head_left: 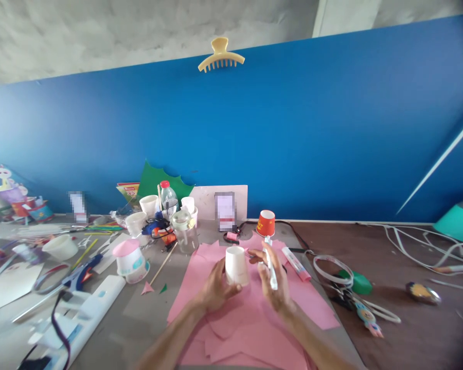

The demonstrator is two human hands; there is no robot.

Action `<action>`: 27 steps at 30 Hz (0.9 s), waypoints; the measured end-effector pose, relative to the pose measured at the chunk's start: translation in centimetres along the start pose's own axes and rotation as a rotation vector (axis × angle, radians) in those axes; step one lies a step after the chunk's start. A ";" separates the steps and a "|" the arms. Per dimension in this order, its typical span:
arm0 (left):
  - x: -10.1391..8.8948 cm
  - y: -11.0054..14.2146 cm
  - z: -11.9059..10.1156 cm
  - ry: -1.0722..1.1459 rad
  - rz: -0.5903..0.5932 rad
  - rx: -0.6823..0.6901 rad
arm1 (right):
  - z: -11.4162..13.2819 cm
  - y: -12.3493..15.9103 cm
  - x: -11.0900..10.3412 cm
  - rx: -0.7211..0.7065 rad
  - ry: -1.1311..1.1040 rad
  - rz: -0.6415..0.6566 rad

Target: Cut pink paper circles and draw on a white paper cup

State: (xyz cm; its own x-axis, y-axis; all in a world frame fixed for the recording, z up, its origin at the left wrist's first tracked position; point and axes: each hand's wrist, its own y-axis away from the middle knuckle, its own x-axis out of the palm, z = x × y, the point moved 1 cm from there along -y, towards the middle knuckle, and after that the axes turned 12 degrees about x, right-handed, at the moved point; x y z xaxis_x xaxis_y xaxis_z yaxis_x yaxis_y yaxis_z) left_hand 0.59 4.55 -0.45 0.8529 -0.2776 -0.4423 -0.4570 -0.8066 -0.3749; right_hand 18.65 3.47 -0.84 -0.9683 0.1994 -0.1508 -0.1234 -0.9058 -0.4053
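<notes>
My left hand (220, 288) is wrapped round the lower side of a white paper cup (236, 262), which stands upside down above the pink paper (247, 329). In my right hand (275, 288), just right of the cup, is a slim white pen-like tube (270, 264), held between thumb and fingers and pointing up. Its exact kind is too blurred to make out. The tube and the cup are apart. Beside my right hand a pink-and-white glue stick (296, 264) lies on the paper. Behind it stands a red paper cup (266, 223).
A glass jar (184, 231), a bottle with a red cap (168, 198) and a cup with a pink top (130, 259) stand to the left. A white power strip (94, 318) lies at front left. White cables (420, 246) sprawl on the right. A blue partition (293, 128) closes the back.
</notes>
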 end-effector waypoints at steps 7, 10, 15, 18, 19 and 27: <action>-0.5 -0.3 0.0 0.115 -0.010 0.014 | 1.8 0.6 -0.5 -0.028 -0.077 0.020; -0.5 -0.3 0.7 0.113 -0.017 0.019 | 2.3 0.6 -0.5 -0.023 -0.061 -0.027; -0.4 -0.2 1.5 0.166 -0.022 0.031 | 3.0 0.9 -0.6 0.013 -0.020 -0.135; -0.3 -0.2 1.6 0.198 -0.025 0.055 | 3.4 1.7 -0.1 0.005 -0.043 -0.057; -0.3 -0.2 1.6 0.196 -0.028 0.060 | 3.4 2.0 0.2 0.008 -0.067 -0.022; -0.2 -0.2 1.4 0.149 -0.080 0.030 | 2.8 2.9 1.4 -0.033 -0.039 0.046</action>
State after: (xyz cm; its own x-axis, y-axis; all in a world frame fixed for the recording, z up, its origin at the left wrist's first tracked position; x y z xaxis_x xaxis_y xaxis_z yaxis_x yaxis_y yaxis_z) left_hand 0.16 5.49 -1.46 0.9138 -0.2893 -0.2850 -0.3915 -0.8140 -0.4291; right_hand 16.33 0.10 0.31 -0.9806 0.1425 -0.1344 -0.0722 -0.9007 -0.4283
